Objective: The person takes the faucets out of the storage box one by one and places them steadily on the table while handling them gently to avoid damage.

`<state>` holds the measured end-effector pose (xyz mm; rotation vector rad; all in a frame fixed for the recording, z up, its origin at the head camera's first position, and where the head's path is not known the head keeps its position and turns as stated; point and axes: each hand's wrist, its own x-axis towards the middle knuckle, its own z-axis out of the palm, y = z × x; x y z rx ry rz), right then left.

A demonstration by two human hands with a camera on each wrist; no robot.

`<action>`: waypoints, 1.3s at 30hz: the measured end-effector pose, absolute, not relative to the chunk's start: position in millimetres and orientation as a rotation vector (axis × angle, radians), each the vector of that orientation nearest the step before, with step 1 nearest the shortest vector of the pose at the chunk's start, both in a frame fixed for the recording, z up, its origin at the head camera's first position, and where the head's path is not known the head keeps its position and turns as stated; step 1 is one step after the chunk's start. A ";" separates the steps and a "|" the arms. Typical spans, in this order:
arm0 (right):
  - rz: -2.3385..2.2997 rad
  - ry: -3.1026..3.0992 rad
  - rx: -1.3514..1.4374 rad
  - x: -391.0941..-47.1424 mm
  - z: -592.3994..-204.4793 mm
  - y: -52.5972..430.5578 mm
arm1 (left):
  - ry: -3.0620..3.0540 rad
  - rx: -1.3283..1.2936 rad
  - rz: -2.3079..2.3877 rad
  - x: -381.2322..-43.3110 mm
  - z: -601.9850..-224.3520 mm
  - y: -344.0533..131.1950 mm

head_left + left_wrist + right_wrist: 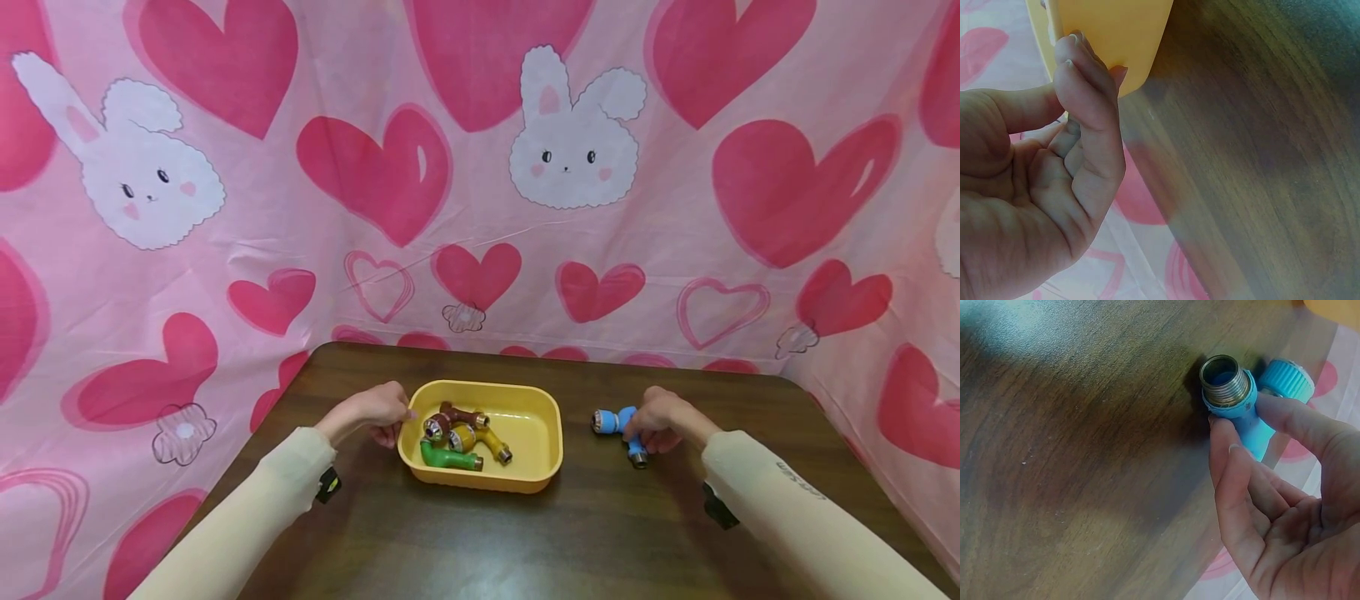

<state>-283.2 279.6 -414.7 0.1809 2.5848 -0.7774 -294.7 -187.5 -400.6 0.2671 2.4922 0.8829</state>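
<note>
My left hand pinches the left rim of a yellow plastic basin, thumb and fingertips meeting at its edge in the left wrist view. Lying inside, toward the basin's left half, are a brown pipe fitting, a yellow pipe fitting and a green pipe elbow. Right of the basin, my right hand grips a blue pipe fitting between thumb and fingers. Its open threaded metal end faces the camera in the right wrist view, and a ribbed blue collar shows beyond the thumb.
A dark wood-grain table carries the basin. Pink cloth printed with hearts and rabbits hangs behind the table and along both sides. The basin's right half shows bare yellow floor.
</note>
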 end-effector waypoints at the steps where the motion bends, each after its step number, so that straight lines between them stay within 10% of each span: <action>1: -0.775 2.585 0.176 -283.0 -414.9 279.9 | 2.494 0.268 0.881 -294.7 -400.6 -187.5; 39: -0.708 2.608 0.156 -281.9 -412.9 278.0 | 2.495 0.244 0.883 -291.8 -397.9 -186.1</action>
